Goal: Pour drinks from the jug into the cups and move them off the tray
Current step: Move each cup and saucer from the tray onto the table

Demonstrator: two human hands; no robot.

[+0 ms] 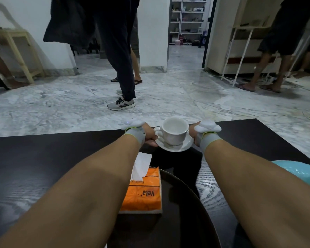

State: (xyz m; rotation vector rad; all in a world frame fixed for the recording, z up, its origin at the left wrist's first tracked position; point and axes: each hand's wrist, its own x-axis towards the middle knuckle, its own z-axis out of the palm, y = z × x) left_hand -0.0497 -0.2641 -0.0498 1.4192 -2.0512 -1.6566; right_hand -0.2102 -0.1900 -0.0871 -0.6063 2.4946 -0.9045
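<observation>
Both hands, left [148, 134] and right [195, 135], gripped opposite rims of a glossy white ceramic saucer [174, 146] over the dark wood-grain table's [43, 158] far edge; its upright round white cup [174, 130] pointed its handle left.

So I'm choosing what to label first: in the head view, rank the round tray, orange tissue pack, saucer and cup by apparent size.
1. Round tray, partly cut off by the frame
2. Orange tissue pack
3. Saucer
4. Cup

The tray and pack lie nearer the camera, so their lead is exaggerated.
</observation>
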